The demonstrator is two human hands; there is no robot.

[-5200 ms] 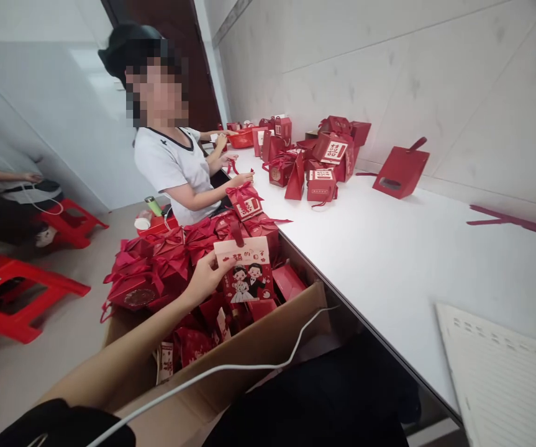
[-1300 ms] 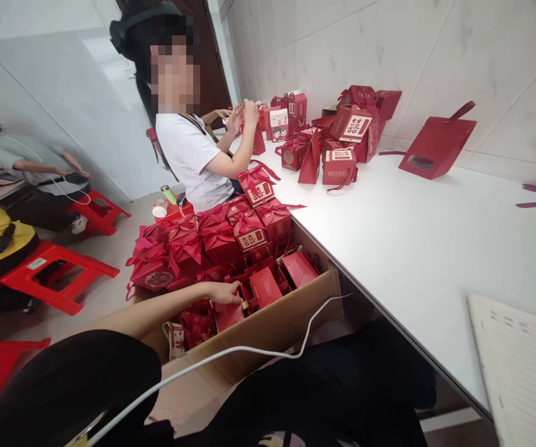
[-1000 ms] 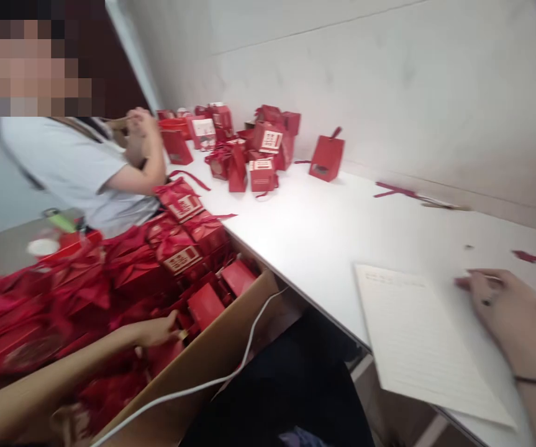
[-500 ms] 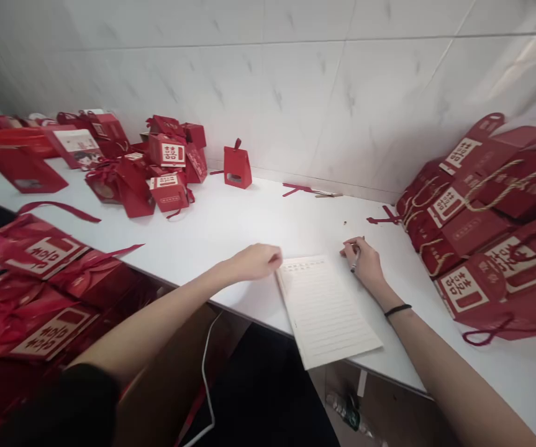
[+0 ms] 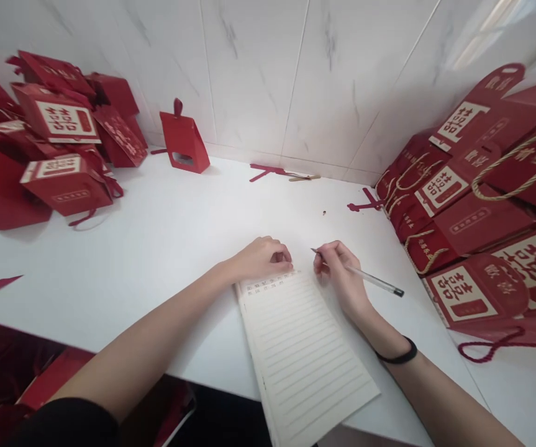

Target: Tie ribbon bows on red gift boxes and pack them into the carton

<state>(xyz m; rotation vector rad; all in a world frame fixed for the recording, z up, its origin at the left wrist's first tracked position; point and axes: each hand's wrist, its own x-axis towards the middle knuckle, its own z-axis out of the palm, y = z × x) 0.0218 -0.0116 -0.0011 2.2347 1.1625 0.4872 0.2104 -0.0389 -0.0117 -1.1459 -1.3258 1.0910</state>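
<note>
A lined notepad lies slanted on the white table, its lower end past the front edge. Small handwriting fills two short rows at its top; the lines below are blank. My left hand rests along the pad's top edge with fingers loosely curled, fingertips by the first row, and I see nothing in them. In my right hand, closed beside the pad's upper right side, is a clear pen. Its tip points left, above the table beyond the pad's top, and its dark end sticks out right.
Red gift boxes are heaped at left, and a small red box stands alone by the tiled wall. Stacked red gift bags with rope handles crowd the right. Ribbon scraps and white table lie between.
The view has turned rightward and come closer to the table. The pen has swung in my right hand, its tip now toward the left. My left hand now lies along the pad's top edge.
</note>
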